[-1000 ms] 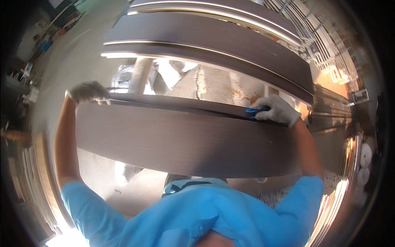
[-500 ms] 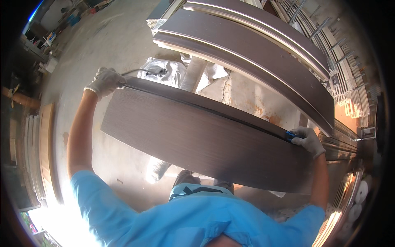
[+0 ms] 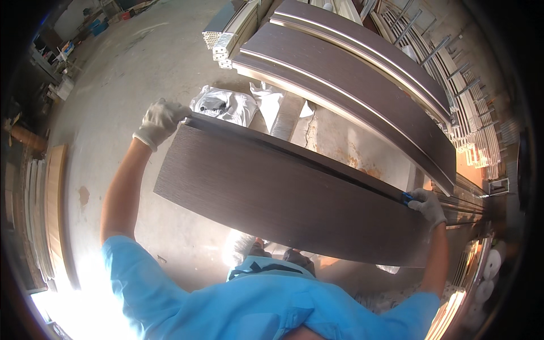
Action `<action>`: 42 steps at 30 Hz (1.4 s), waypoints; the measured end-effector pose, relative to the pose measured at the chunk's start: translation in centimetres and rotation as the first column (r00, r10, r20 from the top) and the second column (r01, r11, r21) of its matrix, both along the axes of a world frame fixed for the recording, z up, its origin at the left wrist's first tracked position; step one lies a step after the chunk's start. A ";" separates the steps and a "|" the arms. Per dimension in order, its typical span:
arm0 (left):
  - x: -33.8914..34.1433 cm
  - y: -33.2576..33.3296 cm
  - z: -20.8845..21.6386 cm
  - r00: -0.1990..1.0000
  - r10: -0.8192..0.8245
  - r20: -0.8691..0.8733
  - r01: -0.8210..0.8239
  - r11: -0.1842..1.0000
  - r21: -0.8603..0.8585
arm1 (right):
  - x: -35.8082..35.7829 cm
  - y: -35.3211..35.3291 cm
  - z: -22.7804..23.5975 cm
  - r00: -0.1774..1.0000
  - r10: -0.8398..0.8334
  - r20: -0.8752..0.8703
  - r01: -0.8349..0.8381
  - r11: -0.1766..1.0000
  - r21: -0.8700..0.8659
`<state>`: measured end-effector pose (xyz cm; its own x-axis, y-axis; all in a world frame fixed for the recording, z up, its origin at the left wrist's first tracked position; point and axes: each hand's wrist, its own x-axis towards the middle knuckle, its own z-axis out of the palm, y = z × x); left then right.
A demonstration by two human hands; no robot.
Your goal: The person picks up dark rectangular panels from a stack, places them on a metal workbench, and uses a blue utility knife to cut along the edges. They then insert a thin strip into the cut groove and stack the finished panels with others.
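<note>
A long dark brown wood-grain panel (image 3: 289,192) spans the space in front of my body, sloping down from left to right. A darker strip (image 3: 294,154) runs along its far edge. My left hand (image 3: 160,122), in a whitish glove, is closed at the far left corner, gripping the panel's edge. At the other end, my gloved right hand (image 3: 429,207) pinches a small blue object (image 3: 406,198) against the far edge. What kind of object it is cannot be made out, as the fingers partly cover it.
Beyond the panel, more dark brown panels (image 3: 340,71) with pale edges lie stacked. Beside them are pale hollow profiles (image 3: 226,48). A silvery bag (image 3: 224,105) rests on the concrete floor. Boards (image 3: 55,209) lean at the left; racked strips (image 3: 476,124) line the right.
My left hand and the panel's left end have shifted to the right. My right hand keeps its hold on the blue object. The whole view has moved slightly.
</note>
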<state>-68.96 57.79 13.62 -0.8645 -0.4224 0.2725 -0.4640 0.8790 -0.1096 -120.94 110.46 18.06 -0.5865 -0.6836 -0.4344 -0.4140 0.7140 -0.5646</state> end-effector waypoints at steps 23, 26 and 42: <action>-9.0 -1.0 0.0 0.972 0.025 -0.233 0.173 0.595 0.785 | 0.2 0.0 0.0 1.000 0.016 0.008 -0.016 1.000 -0.007; -16.0 -0.2 -0.9 0.920 -0.360 0.155 0.154 0.695 0.702 | 0.2 0.1 0.0 0.999 -0.031 0.008 0.030 0.999 0.027; -12.9 -5.3 1.1 0.981 -0.173 -0.091 0.126 0.204 0.971 | 0.1 0.4 -0.3 0.998 -0.056 -0.020 0.056 0.998 0.007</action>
<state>-81.88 52.47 14.69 -0.9419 -0.1993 -0.2705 -0.3275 0.3656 0.8712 -120.80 110.85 17.76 -0.6324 -0.6460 -0.4274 -0.3845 0.7408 -0.5508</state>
